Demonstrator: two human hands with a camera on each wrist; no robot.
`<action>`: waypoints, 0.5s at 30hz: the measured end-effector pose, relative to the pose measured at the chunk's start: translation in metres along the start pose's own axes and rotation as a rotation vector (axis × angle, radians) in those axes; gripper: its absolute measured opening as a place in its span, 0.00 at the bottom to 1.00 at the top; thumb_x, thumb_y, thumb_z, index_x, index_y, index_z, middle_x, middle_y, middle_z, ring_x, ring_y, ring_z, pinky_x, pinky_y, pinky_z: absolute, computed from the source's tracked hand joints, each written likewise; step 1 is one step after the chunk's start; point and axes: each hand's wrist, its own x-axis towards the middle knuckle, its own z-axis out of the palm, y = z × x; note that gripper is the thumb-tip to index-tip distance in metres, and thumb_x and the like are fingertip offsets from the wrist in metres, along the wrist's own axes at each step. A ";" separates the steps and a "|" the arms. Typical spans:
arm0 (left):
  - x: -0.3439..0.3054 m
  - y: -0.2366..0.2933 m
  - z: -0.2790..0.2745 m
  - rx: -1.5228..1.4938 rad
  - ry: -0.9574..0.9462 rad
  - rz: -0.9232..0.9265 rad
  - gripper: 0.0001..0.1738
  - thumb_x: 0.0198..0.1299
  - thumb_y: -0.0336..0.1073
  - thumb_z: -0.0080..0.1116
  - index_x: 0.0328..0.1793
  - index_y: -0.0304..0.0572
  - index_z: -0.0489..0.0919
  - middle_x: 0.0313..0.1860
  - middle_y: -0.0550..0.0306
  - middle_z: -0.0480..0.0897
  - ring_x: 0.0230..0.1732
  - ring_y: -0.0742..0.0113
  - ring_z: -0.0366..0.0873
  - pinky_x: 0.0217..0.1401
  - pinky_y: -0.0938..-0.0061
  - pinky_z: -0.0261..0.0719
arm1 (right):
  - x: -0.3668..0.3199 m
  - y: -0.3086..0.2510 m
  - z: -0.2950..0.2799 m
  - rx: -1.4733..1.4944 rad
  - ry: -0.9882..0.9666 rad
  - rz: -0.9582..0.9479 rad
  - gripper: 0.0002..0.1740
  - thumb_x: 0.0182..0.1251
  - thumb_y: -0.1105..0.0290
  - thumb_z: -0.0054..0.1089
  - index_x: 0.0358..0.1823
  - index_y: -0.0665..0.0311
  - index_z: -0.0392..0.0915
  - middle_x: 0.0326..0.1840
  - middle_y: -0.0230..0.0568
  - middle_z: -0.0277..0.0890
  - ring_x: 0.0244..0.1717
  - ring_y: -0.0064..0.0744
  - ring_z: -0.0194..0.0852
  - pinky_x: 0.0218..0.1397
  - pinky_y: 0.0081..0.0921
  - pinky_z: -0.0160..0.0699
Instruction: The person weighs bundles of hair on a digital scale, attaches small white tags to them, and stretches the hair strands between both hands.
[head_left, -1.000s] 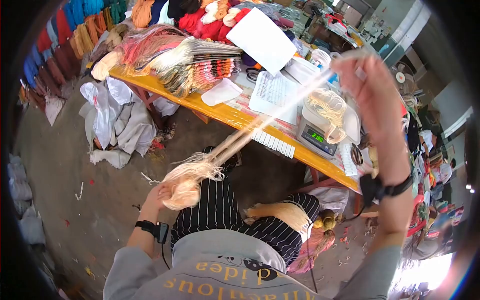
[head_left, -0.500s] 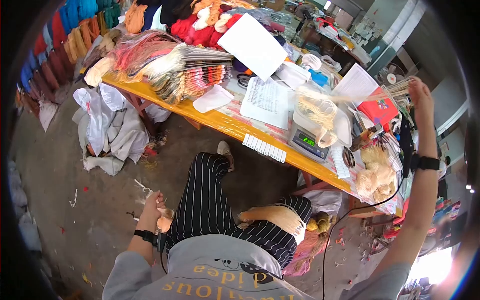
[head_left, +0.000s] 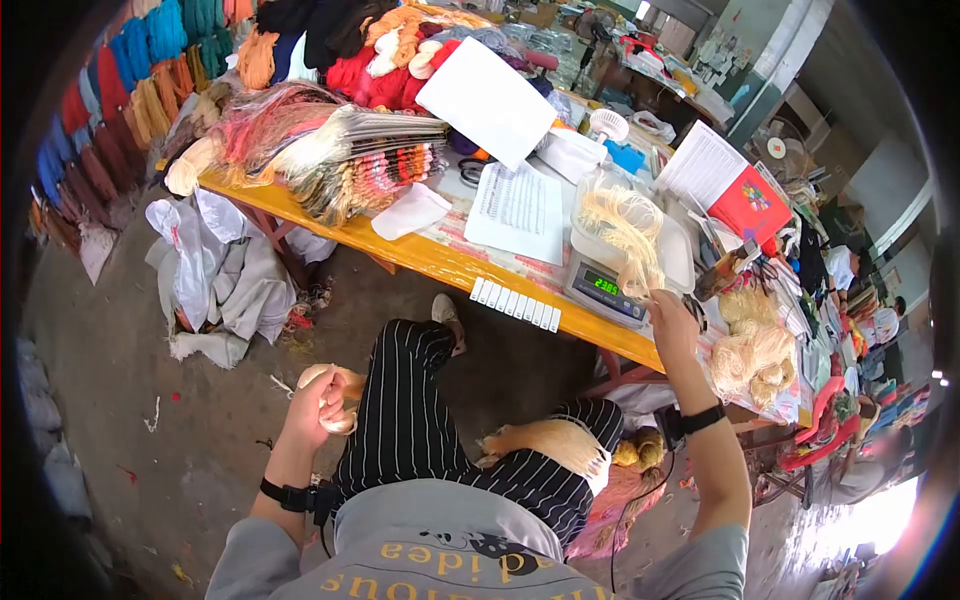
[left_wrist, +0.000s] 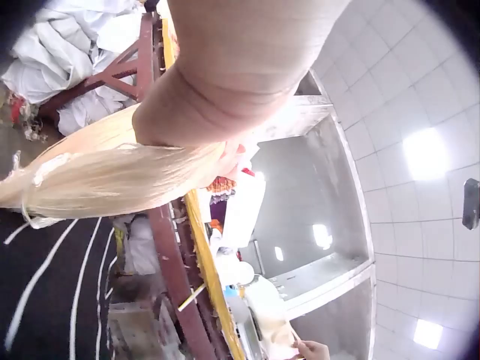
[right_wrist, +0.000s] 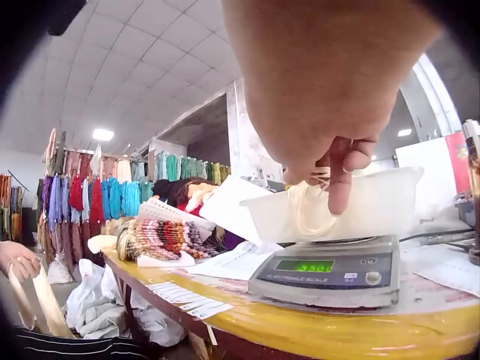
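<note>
My left hand [head_left: 318, 405], low beside the left thigh, grips a pale peach skein of yarn [left_wrist: 97, 180]; its strands run out of the fist in the left wrist view. At the table, my right hand [head_left: 675, 325] has its fingers curled at the near side of a white plastic tub [head_left: 682, 245]. It pinches the end of the cream yarn [head_left: 622, 215] that lies looped in the tub and hangs over the rim. Beneath the tub is an electronic scale [right_wrist: 330, 277] with a lit green display [head_left: 603, 283].
Another pale skein [head_left: 555, 445] lies across the right thigh. Cream yarn bundles [head_left: 750, 350] sit at the table's right end. Along the yellow table edge [head_left: 420, 265] are small white labels [head_left: 515, 304]. A printed sheet [head_left: 515, 215] and a heap of coloured yarn [head_left: 300, 150] lie further left.
The right hand first drew long strands up from the left hand's skein, swung out right with them, and is now down at the tub's near rim. The display's figure has risen.
</note>
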 end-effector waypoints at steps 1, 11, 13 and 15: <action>-0.001 0.002 0.005 -0.048 -0.115 0.000 0.12 0.67 0.41 0.48 0.34 0.43 0.73 0.15 0.68 0.64 0.09 0.82 0.51 0.14 0.84 0.51 | -0.007 0.001 0.003 0.131 0.161 -0.030 0.10 0.64 0.64 0.54 0.43 0.59 0.76 0.40 0.42 0.77 0.35 0.44 0.78 0.36 0.36 0.74; -0.002 -0.018 0.107 -0.268 -0.927 -0.126 0.23 0.67 0.46 0.46 0.55 0.32 0.75 0.24 0.63 0.69 0.19 0.77 0.62 0.22 0.80 0.63 | -0.068 -0.057 0.112 1.592 -0.443 0.789 0.14 0.67 0.63 0.56 0.47 0.64 0.76 0.44 0.38 0.79 0.30 0.24 0.79 0.21 0.13 0.64; -0.005 -0.028 0.125 -0.086 -0.809 0.041 0.22 0.67 0.47 0.46 0.50 0.31 0.77 0.27 0.61 0.71 0.26 0.74 0.68 0.31 0.77 0.69 | -0.059 -0.074 0.119 1.702 -0.450 0.851 0.13 0.67 0.63 0.56 0.46 0.63 0.75 0.40 0.35 0.78 0.27 0.22 0.76 0.20 0.12 0.62; -0.011 -0.028 0.139 0.082 -0.789 0.114 0.22 0.68 0.48 0.44 0.45 0.34 0.78 0.28 0.60 0.73 0.32 0.72 0.73 0.38 0.75 0.72 | -0.048 -0.083 0.131 1.882 -0.458 0.999 0.11 0.66 0.63 0.58 0.43 0.62 0.75 0.33 0.31 0.75 0.23 0.21 0.70 0.19 0.12 0.61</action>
